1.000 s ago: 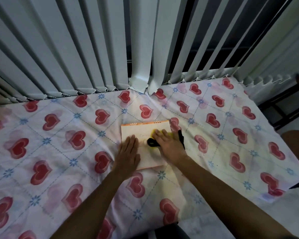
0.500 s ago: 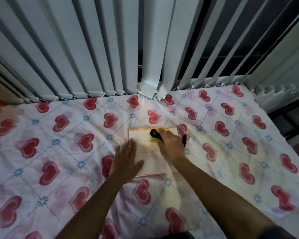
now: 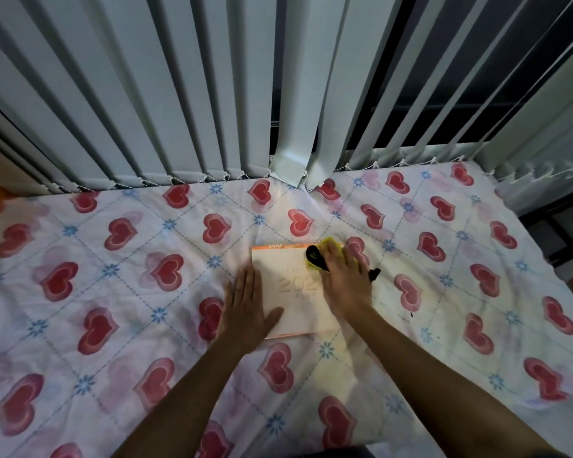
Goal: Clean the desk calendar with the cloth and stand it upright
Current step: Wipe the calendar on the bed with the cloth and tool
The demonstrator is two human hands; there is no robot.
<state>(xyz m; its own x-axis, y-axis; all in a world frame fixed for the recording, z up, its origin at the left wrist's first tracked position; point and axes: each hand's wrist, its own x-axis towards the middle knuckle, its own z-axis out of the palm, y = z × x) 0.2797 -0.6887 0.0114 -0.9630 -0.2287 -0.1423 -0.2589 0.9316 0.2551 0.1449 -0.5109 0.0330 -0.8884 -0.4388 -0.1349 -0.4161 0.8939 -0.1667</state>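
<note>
A cream desk calendar [image 3: 290, 276] with an orange top edge and spiral binding lies flat on the heart-patterned sheet [image 3: 113, 309]. My left hand [image 3: 247, 307] rests flat with fingers spread on the calendar's left edge and the sheet beside it. My right hand [image 3: 344, 280] presses a yellow and black cloth [image 3: 318, 256] onto the calendar's upper right corner. Most of the cloth is hidden under that hand; a black bit sticks out on the right.
Vertical white blinds [image 3: 179, 94] hang along the far edge of the surface, with a dark window behind them on the right. The sheet drops off at the right edge, next to dark furniture [image 3: 563, 226].
My right hand has slid the cloth from the middle of the calendar up to its top right corner. My left hand stays flat on the left edge.
</note>
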